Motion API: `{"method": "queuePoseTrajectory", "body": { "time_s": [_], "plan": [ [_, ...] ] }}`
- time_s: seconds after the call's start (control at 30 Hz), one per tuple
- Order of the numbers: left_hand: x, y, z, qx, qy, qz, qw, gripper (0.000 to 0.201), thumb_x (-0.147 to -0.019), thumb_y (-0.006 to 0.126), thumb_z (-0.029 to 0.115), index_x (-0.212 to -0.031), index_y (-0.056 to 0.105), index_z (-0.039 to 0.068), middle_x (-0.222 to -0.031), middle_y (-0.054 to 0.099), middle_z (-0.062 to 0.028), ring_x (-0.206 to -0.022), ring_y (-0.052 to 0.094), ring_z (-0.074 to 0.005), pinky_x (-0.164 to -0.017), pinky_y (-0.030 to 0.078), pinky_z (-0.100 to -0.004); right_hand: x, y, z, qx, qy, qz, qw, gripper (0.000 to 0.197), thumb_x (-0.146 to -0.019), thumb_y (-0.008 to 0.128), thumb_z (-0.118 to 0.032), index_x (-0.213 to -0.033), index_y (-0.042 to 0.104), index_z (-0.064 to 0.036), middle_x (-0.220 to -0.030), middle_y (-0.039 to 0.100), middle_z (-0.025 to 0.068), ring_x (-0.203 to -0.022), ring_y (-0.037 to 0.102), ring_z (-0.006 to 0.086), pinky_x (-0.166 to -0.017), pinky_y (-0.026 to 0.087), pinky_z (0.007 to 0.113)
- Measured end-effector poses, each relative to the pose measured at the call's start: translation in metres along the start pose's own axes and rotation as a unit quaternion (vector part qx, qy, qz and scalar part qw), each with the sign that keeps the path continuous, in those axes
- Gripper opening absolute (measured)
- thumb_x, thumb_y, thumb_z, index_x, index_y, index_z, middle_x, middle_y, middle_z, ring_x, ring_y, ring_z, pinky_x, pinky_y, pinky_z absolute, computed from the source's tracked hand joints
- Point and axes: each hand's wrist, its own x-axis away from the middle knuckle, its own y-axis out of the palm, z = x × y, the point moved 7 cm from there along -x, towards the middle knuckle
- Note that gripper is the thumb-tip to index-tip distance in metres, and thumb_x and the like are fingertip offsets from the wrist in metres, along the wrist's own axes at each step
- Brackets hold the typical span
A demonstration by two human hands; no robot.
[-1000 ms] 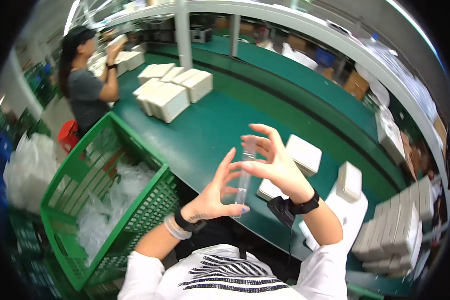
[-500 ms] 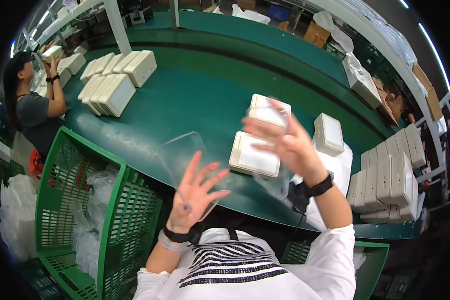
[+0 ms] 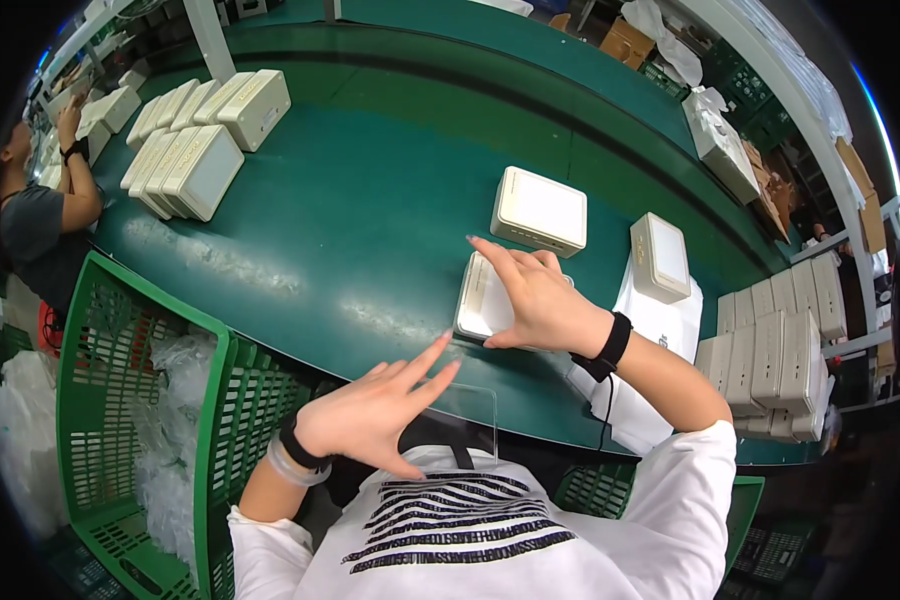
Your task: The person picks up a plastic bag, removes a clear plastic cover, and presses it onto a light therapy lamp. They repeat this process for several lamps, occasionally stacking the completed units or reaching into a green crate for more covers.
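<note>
Since the earlier frame, right hand [image 3: 535,300] dropped onto the white box [image 3: 482,298] on the tabletop [image 3: 370,200], gripping it. Left hand [image 3: 370,415] stayed spread flat against the clear plastic bag [image 3: 465,420].

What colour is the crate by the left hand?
Green plastic crate, beside the left hand; head view.
</note>
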Motion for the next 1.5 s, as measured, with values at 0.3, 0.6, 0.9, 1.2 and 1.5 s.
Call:
{"method": "queuePoseTrajectory", "body": {
  "time_s": [0.3,0.6,0.9,1.2,1.5],
  "plan": [
    [-0.038,-0.005,-0.026,-0.008,-0.016,-0.062,0.998,0.122,-0.054,0.082,0.044,-0.141,0.019,-0.014,-0.149,0.012,-0.0353,-0.106,0.053,-0.0402,-0.094,0.043,-0.0429,-0.006,0.008,0.008,-0.001,0.018,-0.018,1.0,0.117,-0.058,0.088,-0.03,-0.149,0.016,-0.0095,-0.134,0.047,0.0258,-0.123,0.047,0.0393,-0.103,0.031,0.05],
    [-0.051,-0.013,-0.032,-0.051,-0.022,-0.08,0.995,0.117,-0.053,0.082,0.041,-0.138,0.026,-0.016,-0.148,0.022,-0.0333,-0.1,0.053,-0.0344,-0.089,0.045,-0.04,-0.014,0.006,0.011,-0.049,0.032,-0.03,0.998,0.128,-0.051,0.091,-0.027,-0.149,0.012,-0.0059,-0.13,0.046,0.0332,-0.119,0.048,0.0461,-0.1,0.041,0.051],
    [-0.056,-0.016,-0.03,-0.083,-0.025,-0.114,0.99,0.117,-0.053,0.082,0.043,-0.14,0.026,-0.013,-0.15,0.02,-0.0305,-0.1,0.052,-0.0338,-0.09,0.044,-0.0391,-0.005,0.013,0.021,-0.067,0.042,-0.047,0.996,0.135,-0.052,0.091,-0.03,-0.15,0.003,-0.0044,-0.14,0.037,0.0323,-0.125,0.043,0.0462,-0.108,0.034,0.05],
    [-0.046,-0.025,-0.043,-0.027,0.012,-0.077,0.997,0.12,-0.054,0.084,0.043,-0.14,0.023,-0.013,-0.151,0.016,-0.0313,-0.105,0.052,-0.0393,-0.093,0.044,-0.0427,0.074,-0.004,0.067,-0.127,0.124,0.012,0.984,0.139,-0.055,0.09,-0.037,-0.149,-0.007,-0.0051,-0.152,0.026,0.0223,-0.135,0.033,0.0412,-0.113,0.028,0.047],
    [-0.063,-0.026,-0.04,-0.086,-0.019,-0.194,0.977,0.122,-0.054,0.082,0.054,-0.139,0.026,-0.013,-0.148,0.017,-0.0345,-0.1,0.053,-0.0402,-0.09,0.044,-0.0411,0.073,0.01,0.071,-0.164,0.156,-0.005,0.974,0.134,-0.057,0.089,-0.036,-0.148,-0.002,0.0019,-0.148,0.031,0.0254,-0.134,0.033,0.0424,-0.11,0.034,0.041]
  ]
}}
